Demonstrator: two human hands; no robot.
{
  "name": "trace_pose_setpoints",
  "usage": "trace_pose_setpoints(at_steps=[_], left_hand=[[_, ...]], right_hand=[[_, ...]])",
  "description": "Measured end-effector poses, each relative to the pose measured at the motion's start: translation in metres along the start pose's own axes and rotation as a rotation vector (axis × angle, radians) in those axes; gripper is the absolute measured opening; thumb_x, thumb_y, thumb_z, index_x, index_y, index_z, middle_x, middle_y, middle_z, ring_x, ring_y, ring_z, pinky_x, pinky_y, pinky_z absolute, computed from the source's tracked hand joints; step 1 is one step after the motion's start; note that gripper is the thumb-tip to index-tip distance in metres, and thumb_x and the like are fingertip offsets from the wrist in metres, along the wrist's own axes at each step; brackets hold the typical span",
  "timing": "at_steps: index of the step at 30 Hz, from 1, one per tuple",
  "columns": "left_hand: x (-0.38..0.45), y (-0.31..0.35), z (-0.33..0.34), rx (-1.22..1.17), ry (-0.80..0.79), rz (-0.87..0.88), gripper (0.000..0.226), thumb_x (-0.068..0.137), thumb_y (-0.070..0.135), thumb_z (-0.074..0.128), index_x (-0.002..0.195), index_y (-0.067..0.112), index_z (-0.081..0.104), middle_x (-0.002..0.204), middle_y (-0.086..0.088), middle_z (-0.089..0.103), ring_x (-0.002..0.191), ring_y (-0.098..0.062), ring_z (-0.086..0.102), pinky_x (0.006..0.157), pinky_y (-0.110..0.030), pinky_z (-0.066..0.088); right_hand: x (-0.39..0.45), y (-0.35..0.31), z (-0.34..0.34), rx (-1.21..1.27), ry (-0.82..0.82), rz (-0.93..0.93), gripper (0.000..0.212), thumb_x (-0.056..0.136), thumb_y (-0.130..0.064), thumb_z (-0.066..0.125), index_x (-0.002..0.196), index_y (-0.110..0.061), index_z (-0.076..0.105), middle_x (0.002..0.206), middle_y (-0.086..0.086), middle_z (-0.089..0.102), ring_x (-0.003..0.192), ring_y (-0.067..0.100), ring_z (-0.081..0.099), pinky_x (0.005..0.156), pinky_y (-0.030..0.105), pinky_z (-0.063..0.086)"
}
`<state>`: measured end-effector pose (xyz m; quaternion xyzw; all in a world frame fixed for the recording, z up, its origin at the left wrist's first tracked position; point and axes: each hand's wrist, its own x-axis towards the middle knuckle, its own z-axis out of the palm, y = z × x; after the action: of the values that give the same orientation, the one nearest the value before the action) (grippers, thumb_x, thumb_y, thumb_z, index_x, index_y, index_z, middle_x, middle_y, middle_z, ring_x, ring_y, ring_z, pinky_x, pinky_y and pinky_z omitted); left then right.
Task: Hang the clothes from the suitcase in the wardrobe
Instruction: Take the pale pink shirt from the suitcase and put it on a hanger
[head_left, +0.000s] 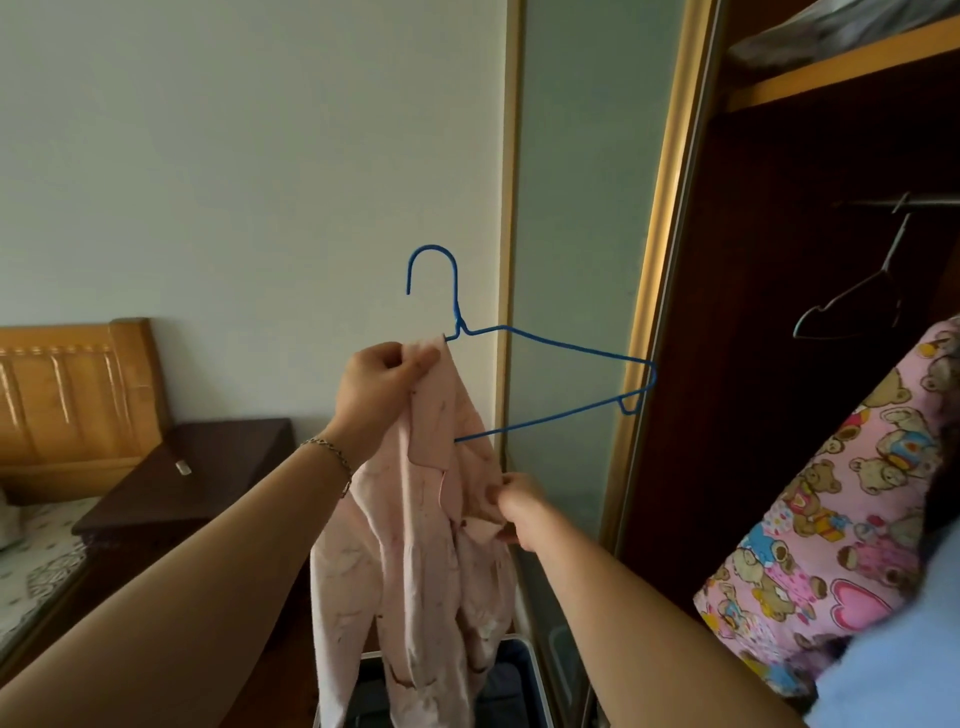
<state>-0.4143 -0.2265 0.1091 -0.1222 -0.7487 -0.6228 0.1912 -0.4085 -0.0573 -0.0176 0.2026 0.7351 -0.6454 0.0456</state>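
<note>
A pale pink shirt (421, 561) hangs half on a blue wire hanger (561, 353), whose left shoulder is inside the fabric while the right shoulder is bare. My left hand (382, 387) pinches the shirt's top and the hanger beneath it, just below the hook. My right hand (511, 512) pinches the shirt's collar edge lower down. The open suitcase (524, 670) sits below, mostly hidden by the shirt. The wardrobe (779, 364) stands open at right, with a rail (893, 202) inside.
An empty grey hanger (852, 306) hangs on the rail. A pink bear-print quilt (841, 519) bulges out of the wardrobe at right. A dark nightstand (197, 478) and a wooden bed headboard (72, 400) stand at left. A shelf (841, 73) tops the wardrobe.
</note>
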Motion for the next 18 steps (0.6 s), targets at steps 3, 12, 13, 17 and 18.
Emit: trace_pose_setpoints(at_steps=[3,12,13,17,18], left_hand=[[-0.001,-0.007,-0.019,0.069,0.048,-0.004,0.035,0.08,0.039,0.071,0.06,0.016,0.053,0.056,0.004,0.04,0.059,-0.013,0.037,0.057,-0.029,0.029],[-0.014,-0.028,-0.054,0.439,0.147,-0.09,0.061,0.076,0.069,0.061,0.057,0.019,0.031,0.051,0.004,0.024,0.051,-0.018,0.024,0.051,-0.03,0.018],[-0.015,-0.031,-0.056,0.484,0.149,-0.095,0.063,0.074,0.072,0.059,0.056,0.019,0.031,0.051,0.003,0.024,0.051,-0.019,0.025,0.05,-0.03,0.018],[-0.019,-0.047,-0.061,0.626,0.16,-0.07,0.069,0.072,0.08,0.052,0.054,0.017,0.03,0.05,0.001,0.026,0.05,-0.02,0.026,0.049,-0.03,0.022],[-0.02,-0.05,-0.061,0.659,0.158,-0.065,0.07,0.073,0.08,0.051,0.054,0.016,0.032,0.05,0.0,0.027,0.05,-0.02,0.027,0.049,-0.029,0.024]], right_hand=[[0.005,0.001,-0.014,0.289,0.014,0.098,0.023,0.097,-0.019,0.045,0.106,-0.01,0.065,0.096,0.011,0.068,0.086,0.028,0.064,0.085,0.045,0.054],[0.011,-0.013,-0.058,0.429,0.082,-0.004,0.014,0.088,-0.013,0.061,0.096,-0.005,0.068,0.096,0.016,0.07,0.087,0.031,0.066,0.086,0.048,0.053],[0.012,-0.015,-0.06,0.442,0.087,-0.019,0.015,0.086,-0.009,0.059,0.097,-0.004,0.068,0.096,0.016,0.069,0.084,0.031,0.066,0.082,0.046,0.054],[0.008,-0.028,-0.071,0.491,0.088,-0.043,0.014,0.084,-0.003,0.055,0.089,-0.008,0.068,0.082,0.012,0.068,0.073,0.028,0.063,0.075,0.041,0.054],[0.008,-0.03,-0.074,0.48,0.091,-0.048,0.014,0.084,-0.003,0.055,0.086,-0.008,0.068,0.08,0.011,0.068,0.073,0.028,0.063,0.077,0.042,0.054]])
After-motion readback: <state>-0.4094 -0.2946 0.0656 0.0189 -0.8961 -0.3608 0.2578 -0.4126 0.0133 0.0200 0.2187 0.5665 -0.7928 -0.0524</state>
